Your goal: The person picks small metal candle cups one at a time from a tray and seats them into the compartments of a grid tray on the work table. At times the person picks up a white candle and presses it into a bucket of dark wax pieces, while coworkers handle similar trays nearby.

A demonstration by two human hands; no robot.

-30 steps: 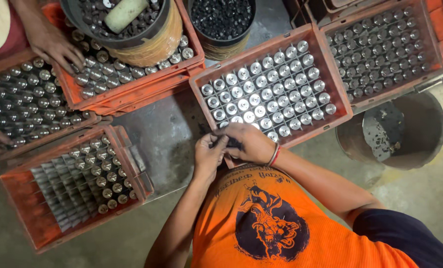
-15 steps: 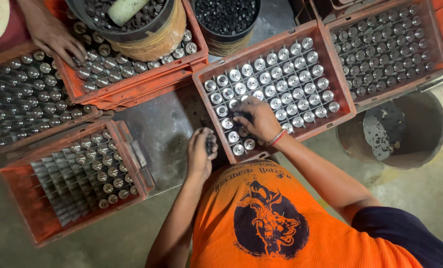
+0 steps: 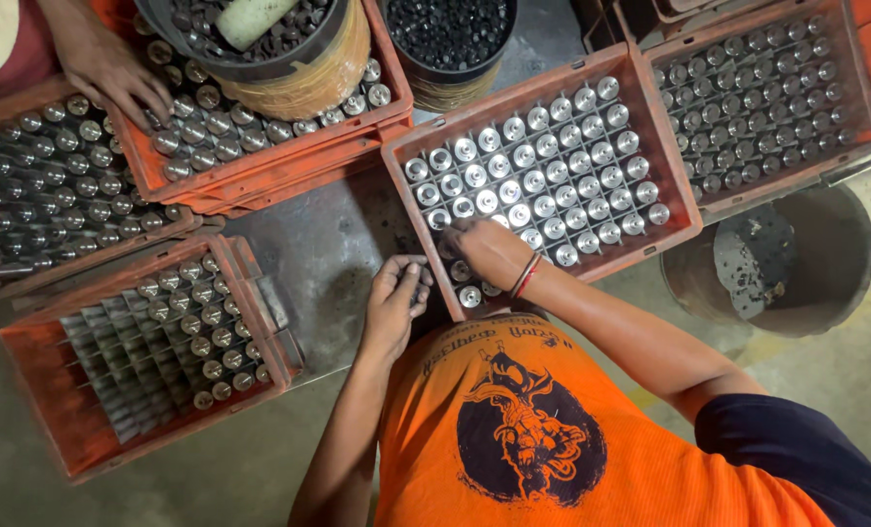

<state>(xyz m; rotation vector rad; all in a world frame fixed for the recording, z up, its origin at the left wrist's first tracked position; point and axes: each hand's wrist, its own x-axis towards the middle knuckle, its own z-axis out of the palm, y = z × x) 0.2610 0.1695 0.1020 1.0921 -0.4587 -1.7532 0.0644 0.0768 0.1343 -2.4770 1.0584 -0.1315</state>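
Metal cylinders (image 3: 543,185) fill the red crate (image 3: 401,166); your right hand (image 3: 489,252) has dropped into its near rows, fingers on one, while your left hand (image 3: 396,293) stays curled around several.

What is held in the curled fingers of the left hand (image 3: 394,298) cannot be made out. Several bottle tops in the orange crate (image 3: 678,210) are covered by the right hand (image 3: 489,249). A co-worker's hand (image 3: 113,73) is cut off by the top edge.
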